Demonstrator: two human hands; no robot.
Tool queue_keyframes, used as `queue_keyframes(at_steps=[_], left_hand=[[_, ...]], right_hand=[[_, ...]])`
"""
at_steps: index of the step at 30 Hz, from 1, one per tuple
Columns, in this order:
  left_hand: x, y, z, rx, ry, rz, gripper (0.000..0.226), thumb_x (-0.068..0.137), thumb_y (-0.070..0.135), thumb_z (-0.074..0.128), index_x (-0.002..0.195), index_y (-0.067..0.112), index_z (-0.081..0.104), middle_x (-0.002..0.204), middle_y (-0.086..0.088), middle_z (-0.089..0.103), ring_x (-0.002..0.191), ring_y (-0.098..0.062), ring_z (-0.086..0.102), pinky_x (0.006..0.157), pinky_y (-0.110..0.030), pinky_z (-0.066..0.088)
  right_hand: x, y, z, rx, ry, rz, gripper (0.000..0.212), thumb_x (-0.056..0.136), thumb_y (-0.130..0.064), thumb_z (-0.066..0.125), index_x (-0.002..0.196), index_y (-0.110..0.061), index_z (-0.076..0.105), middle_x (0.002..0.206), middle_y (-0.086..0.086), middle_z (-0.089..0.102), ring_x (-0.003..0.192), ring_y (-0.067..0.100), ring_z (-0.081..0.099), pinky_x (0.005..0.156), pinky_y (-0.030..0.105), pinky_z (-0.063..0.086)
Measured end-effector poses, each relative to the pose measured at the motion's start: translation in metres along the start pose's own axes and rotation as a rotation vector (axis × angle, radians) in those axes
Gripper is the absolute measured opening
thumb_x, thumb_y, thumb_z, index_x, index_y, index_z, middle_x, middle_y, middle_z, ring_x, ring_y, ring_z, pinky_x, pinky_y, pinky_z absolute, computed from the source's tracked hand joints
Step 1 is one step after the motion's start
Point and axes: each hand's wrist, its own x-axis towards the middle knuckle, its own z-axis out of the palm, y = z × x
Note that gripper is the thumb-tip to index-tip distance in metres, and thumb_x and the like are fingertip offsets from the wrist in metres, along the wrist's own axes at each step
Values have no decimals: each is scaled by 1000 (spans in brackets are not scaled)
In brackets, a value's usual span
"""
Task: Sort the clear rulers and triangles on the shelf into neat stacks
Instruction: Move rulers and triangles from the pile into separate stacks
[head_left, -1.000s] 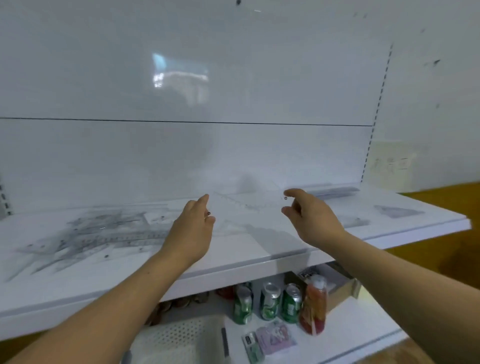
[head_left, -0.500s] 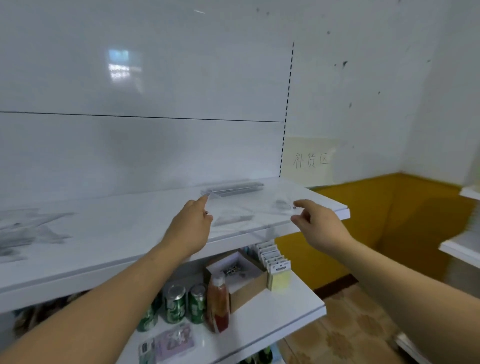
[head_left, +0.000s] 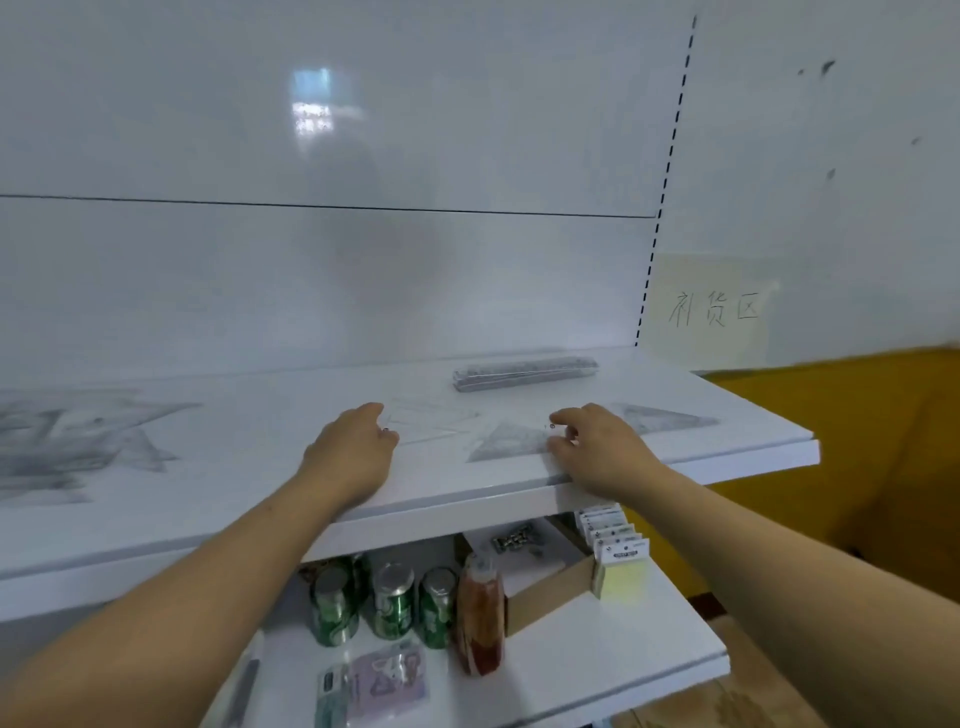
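Both hands (head_left: 467, 449) have lowered the clear triangle (head_left: 434, 423) onto the shelf (head_left: 260, 467).

back panel (head_left: 363, 130): glossy white, one dark horizontal seam, bright window-like reflection | upright (head_left: 670, 156): slotted, at panel's right edge | wall (head_left: 857, 156): white, scuffed, pale paper sign (head_left: 714, 309) with handwriting | lower wall (head_left: 883, 441): mustard yellow | floor (head_left: 727, 696): tan, patterned tiles
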Motion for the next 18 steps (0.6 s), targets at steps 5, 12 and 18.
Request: queue_keyframes(at_steps=[5, 12, 18], left_hand=[[19, 4, 0, -27, 14, 25, 48, 99, 29, 39, 145, 15, 32, 138, -6, 47, 124, -26, 45, 104, -35, 35], [25, 36, 16, -19, 16, 72, 47, 99, 27, 40, 144, 15, 34, 127, -6, 52, 116, -25, 49, 102, -36, 38], [20, 101, 53, -42, -6, 168, 45, 98, 24, 42, 142, 19, 37, 98, 0, 56, 98, -23, 54, 91, -37, 45]], right_hand=[[22, -5, 8, -110, -72, -11, 40, 95, -38, 40, 129, -23, 55, 129, 4, 48, 119, 24, 47, 99, 38, 41], [12, 22, -3, -137, 23, -159, 58, 91, -53, 46, 139, -20, 44, 137, 1, 43, 128, 20, 37, 104, 34, 31], [16, 110, -41, -182, 25, -43, 65, 88, -60, 45, 141, -22, 41, 144, 2, 40, 131, 21, 36, 106, 37, 30]])
